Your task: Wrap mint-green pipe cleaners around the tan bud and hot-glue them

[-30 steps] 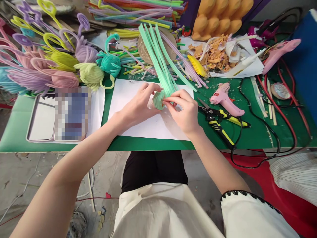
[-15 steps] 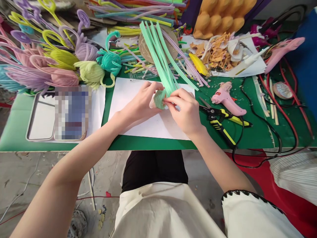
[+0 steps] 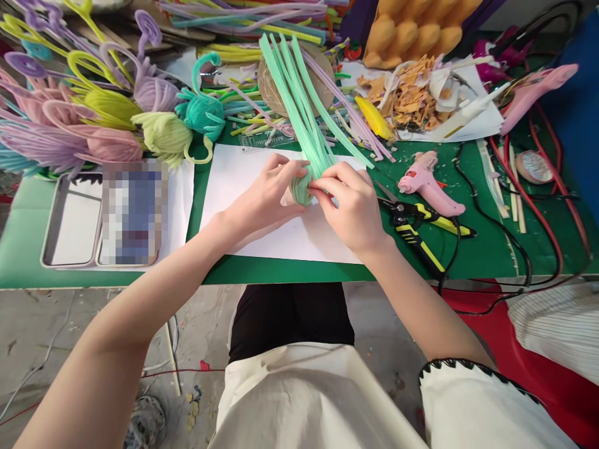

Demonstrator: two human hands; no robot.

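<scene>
A mint-green bundle (image 3: 294, 103) of fuzzy strands sits between the fingers of both hands, its near end rounded into a ball-like fold, its loose ends fanning out past the fingertips; the left hand (image 3: 266, 193) curves about the fold's left side, thumb and forefinger parted by its width and holding it; the right hand (image 3: 353, 206) has thumb and forefinger in a narrow pinch at the fold's right side (whether on one strand or several, I cannot tell); the step in hand appears to be shaping strands over the rounded end; the next move, I judge, calls for a steady left hold while the right fingertips keep the layers snug. Beneath the fingers lies a white sheet (image 3: 227, 171); just right of the right hand are yellow-and-black cutters (image 3: 400, 215), with a pink glue gun (image 3: 430, 186) beyond them; past the fingertips, the strands reach across a brown disc (image 3: 270, 90); farther out, to the left of the left fingers, stand a teal bird-like figure (image 3: 203, 115) and a pale green one (image 3: 163, 134); under everything spreads the green tabletop (image 3: 28, 237).
</scene>
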